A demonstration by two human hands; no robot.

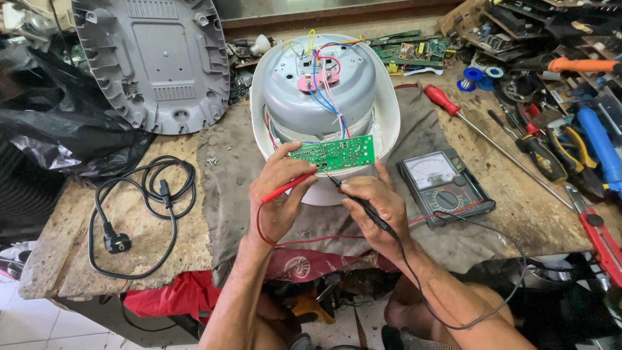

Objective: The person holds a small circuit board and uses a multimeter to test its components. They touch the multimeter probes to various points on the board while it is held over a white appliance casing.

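The flat green circuit board (333,153) lies long from left to right, tilted up at its right end. The left hand (278,194) grips a thin red probe (289,187), and the right hand (378,210) grips a thin black probe (363,204); both tips point far, touching the board.

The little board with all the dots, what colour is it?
Green; the circuit board shows best in the head view.

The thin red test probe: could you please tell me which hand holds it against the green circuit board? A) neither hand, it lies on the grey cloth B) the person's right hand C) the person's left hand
C: the left hand grips the thin red test probe with its tip at the green circuit board, while the right hand holds the black probe.
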